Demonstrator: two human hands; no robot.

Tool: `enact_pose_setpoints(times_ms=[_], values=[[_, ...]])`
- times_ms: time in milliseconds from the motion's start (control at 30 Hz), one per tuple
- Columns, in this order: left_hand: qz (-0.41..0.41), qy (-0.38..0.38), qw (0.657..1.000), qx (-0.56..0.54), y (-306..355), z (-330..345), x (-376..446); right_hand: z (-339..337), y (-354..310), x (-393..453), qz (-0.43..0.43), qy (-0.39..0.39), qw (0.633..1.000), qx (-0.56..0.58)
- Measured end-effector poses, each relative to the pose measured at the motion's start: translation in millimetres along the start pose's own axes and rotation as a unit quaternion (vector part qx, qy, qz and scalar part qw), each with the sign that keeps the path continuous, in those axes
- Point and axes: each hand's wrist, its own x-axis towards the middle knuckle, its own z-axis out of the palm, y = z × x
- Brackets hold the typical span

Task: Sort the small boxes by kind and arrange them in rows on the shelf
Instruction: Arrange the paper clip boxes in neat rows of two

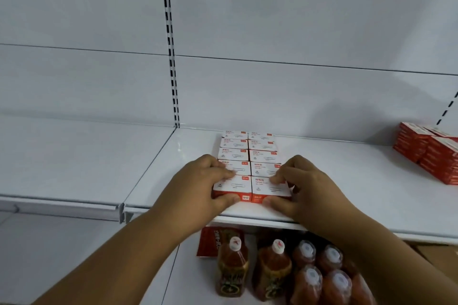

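Two rows of small red-and-white boxes (249, 153) run from the front towards the back of the white shelf (347, 181). My left hand (198, 186) grips the front box of the left row (233, 187), thumb on its red front face and fingers on top. My right hand (304, 186) holds the front box of the right row (269, 189) the same way. The two front boxes touch side by side. A stack of more red boxes (428, 153) sits at the shelf's far right.
The slotted upright (171, 57) divides the white back panel. The adjoining shelf section (74, 156) lies to the left. On the shelf below stand several bottles of red drink (292, 270) and a red carton (210, 240) beneath my arms.
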Motion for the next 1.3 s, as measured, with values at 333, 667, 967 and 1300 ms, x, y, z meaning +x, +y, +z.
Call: enact_pose_setpoints(times_ms=[333, 667, 967, 1300], values=[[0.066, 0.035, 0.997, 0.036, -12.8, 6.4, 1.6, -0.7, -18.8, 1.0, -0.040, 0.021, 0.995, -0.090], [0.096, 0.031, 0.995, 0.028, -10.1, 6.1, 4.0, 11.5, -18.1, 9.3, -0.049, 0.037, 0.998, -0.033], [0.075, -0.001, 0.997, 0.020, -8.9, 1.8, 5.6, 10.4, -17.5, 11.1, -0.041, 0.021, 0.999, -0.020], [-0.074, 0.001, 0.997, -0.018, -16.8, -14.4, 19.6, 4.7, 1.1, 16.0, 0.107, 0.075, 0.991, 0.021]])
